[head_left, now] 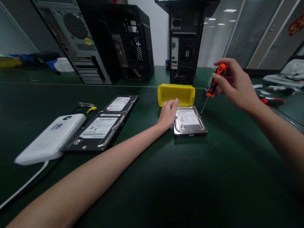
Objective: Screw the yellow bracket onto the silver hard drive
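Note:
A silver hard drive (189, 120) lies label up on the green table in front of me. My left hand (168, 112) is at its left edge, fingers closed along that side; the fingertips are partly hidden. My right hand (233, 82) grips an orange and black screwdriver (218, 77) by its handle. The thin shaft points down, with its tip close to the drive's right far edge; whether it touches a screw I cannot tell. Just behind the drive stands a yellow plastic bin (176, 93), its open side facing me.
Left lie two more hard drives (100, 126) (118, 104) and a white device (52, 137) with a cable. Computer cases (186, 42) (133, 43) (76, 33) stand at the back. Red-and-black-handled pliers (274, 101) and a white power strip (282, 81) lie right.

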A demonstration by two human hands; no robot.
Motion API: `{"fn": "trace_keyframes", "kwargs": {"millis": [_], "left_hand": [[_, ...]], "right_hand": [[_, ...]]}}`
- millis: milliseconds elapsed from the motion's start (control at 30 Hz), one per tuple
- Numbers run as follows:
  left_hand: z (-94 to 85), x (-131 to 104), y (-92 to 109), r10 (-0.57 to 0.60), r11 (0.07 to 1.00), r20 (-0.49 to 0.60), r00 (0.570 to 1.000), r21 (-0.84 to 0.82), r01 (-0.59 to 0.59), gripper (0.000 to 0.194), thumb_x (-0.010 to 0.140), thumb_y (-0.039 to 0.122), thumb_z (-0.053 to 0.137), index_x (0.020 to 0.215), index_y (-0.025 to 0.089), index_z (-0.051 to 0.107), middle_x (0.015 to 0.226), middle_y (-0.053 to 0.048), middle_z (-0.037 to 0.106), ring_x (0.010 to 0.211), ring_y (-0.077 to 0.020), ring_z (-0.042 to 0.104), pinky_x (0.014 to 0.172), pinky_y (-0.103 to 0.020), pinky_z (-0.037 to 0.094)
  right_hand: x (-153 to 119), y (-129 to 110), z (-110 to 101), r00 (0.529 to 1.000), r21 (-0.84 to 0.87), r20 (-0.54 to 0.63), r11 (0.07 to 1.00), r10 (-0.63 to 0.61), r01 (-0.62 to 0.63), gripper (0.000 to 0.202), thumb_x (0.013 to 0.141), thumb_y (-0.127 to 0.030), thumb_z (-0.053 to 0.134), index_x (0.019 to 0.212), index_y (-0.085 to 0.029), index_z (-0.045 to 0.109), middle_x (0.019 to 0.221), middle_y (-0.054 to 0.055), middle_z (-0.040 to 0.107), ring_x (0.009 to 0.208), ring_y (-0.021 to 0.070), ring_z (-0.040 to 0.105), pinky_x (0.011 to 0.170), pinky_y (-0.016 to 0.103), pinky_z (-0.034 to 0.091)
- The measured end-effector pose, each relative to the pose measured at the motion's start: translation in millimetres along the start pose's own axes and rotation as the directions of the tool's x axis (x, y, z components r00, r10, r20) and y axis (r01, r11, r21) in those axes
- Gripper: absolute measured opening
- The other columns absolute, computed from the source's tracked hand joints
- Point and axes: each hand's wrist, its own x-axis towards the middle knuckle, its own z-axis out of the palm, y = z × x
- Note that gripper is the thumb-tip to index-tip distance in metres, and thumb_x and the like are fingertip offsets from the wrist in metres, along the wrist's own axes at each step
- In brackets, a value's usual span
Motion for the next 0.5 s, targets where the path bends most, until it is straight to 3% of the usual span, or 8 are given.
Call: {"fn": "trace_keyframes", "kwargs": {"millis": [500], "left_hand": [[-0.7,-1.6,3.9,-0.016,1.000,-0.002,1.000,0.008,0.016,0.043,0.096,0.042,0.030,0.105,0.018,0.064,0.115,-0.009,0.063,0.115,-0.0205,0.051,0.102,-0.034,0.036]], "right_hand": [[-3.2,-7.3,-0.7,0.998,-0.044,0.036,0.997,0.058,-0.056,0.044,0.089,-0.053,0.042,0.125,-0.028,0.042,0.109,0.009,0.059,0.068,0.0162,0.064,0.060,0.033,0.056]]}}
